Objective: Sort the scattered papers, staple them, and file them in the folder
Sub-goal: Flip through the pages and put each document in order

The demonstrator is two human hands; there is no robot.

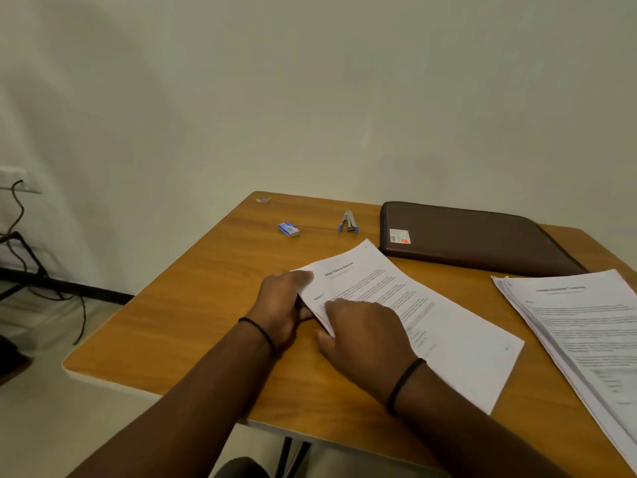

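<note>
Right hand (362,331) grip and left hand (281,305) grip both pinch thin printed sheets (413,312) on woodgrain table (193,305).

Stapler (349,222) left of folder (475,238); papers (431,315) in front.
</note>
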